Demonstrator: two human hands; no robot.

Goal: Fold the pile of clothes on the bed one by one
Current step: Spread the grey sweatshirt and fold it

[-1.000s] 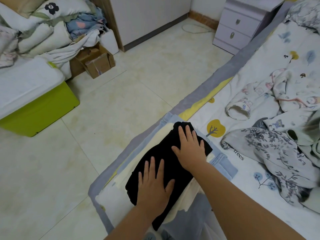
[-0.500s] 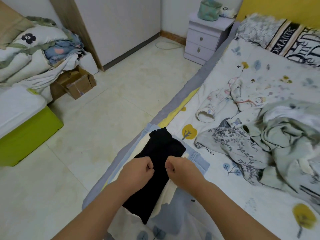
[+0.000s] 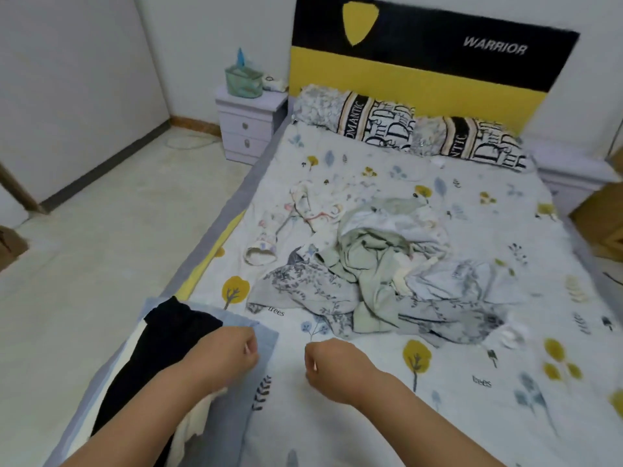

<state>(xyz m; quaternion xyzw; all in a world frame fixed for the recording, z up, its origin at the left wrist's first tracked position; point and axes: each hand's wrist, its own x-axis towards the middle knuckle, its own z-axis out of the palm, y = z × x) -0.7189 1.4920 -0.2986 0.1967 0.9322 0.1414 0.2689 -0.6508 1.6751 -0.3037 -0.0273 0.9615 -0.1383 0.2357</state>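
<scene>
— Both hands are curled into loose fists and hold nothing: the left hand (image 3: 232,348) hovers over the edge of the folded stack, the right hand (image 3: 332,362) sits a little apart from it over bare sheet.

— And the work that's left?

— Ahead of both hands, on the bed (image 3: 472,382), lies the pile of clothes (image 3: 377,274), a rumpled heap well out of the fingers' reach. Under the left forearm sits the folded stack (image 3: 242,399), with a black garment (image 3: 161,345) on top. Beyond the pile and toward the left, a small printed piece (image 3: 303,210) lies partly spread, one cuff open.

— How will the pile handle?

— Soft and light, I'd judge, limp cloth with no stiffness, so pieces will likely drag their neighbours along. The pale green garment (image 3: 367,264) rides on top; pinching it at a shoulder or hem edge and lifting clear looks like the safest hold.

— Anything tangled?

— Can't tell from here.
</scene>
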